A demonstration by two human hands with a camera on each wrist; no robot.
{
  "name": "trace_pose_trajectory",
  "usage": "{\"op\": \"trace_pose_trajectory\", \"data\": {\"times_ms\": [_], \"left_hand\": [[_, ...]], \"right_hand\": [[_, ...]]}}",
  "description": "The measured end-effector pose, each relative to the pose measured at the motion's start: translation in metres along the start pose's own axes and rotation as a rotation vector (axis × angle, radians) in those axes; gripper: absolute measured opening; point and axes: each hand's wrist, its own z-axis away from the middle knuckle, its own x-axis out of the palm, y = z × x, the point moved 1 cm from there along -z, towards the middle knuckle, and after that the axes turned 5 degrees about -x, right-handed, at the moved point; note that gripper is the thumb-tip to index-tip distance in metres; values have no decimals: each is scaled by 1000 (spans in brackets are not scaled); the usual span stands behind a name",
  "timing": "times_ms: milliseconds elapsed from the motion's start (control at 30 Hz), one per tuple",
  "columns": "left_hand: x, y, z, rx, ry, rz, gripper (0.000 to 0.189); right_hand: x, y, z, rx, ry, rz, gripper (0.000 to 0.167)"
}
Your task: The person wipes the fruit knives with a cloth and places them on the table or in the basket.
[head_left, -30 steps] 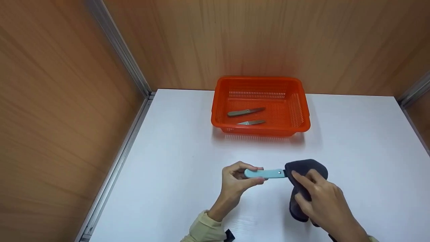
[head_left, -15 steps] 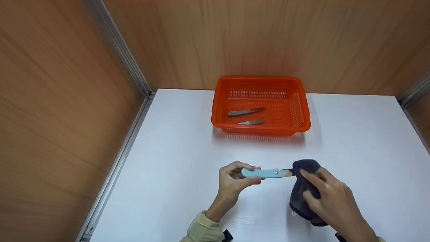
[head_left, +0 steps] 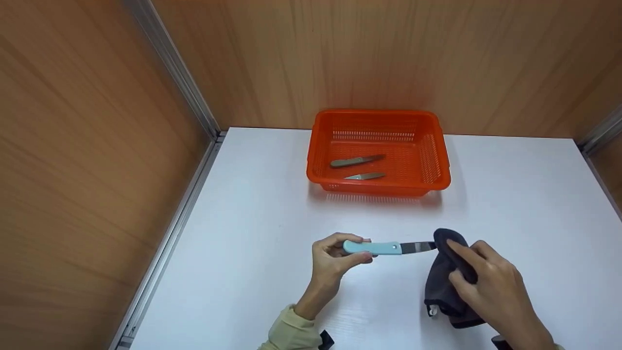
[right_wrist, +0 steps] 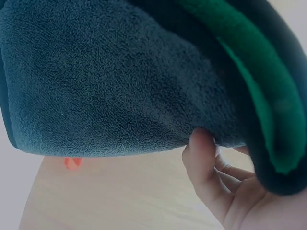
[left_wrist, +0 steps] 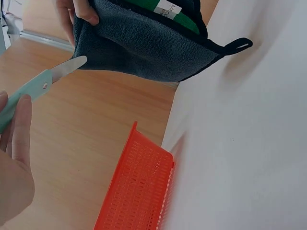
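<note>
My left hand [head_left: 330,265] grips the light blue handle of a small knife [head_left: 373,248], its blade pointing right. The blade shows bare for most of its length, with the tip at the edge of a dark grey cloth [head_left: 444,279]. My right hand [head_left: 493,277] pinches that cloth between thumb and fingers, and its lower part hangs down in folds. In the left wrist view the blade [left_wrist: 69,68] overlaps the cloth's corner, and a white label [left_wrist: 168,8] and green inner side show. The right wrist view shows the thumb [right_wrist: 201,151] pressing on the fuzzy cloth.
An orange-red plastic basket [head_left: 379,189] stands at the back of the white table [head_left: 243,233]. Inside lie a knife with a greenish-grey handle [head_left: 346,162] and another small knife [head_left: 365,176]. Wooden panels [head_left: 379,53] rise behind and at the left.
My right hand has drawn the cloth to the right along the blade, baring most of it. My left hand with the knife has shifted slightly left. The basket stays put.
</note>
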Motion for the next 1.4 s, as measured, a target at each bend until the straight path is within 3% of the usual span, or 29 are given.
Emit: {"op": "trace_pose_trajectory", "data": {"times_ms": [333,633,1100,1400], "left_hand": [[-3,-5,-2,-56,12,-2,30],[-5,-11,-4,-60,7,-28,29],[3,-10,-5,-67,-9,-61,30],[8,-7,-4,-58,-36,-1,31]], "right_hand": [[-10,-1,-3,-37,86,-6,44],[-14,-9,-5,-82,115,-9,44],[-3,-31,-7,-98,-26,-46,47],[8,-36,-8,-103,-128,-34,44]]}}
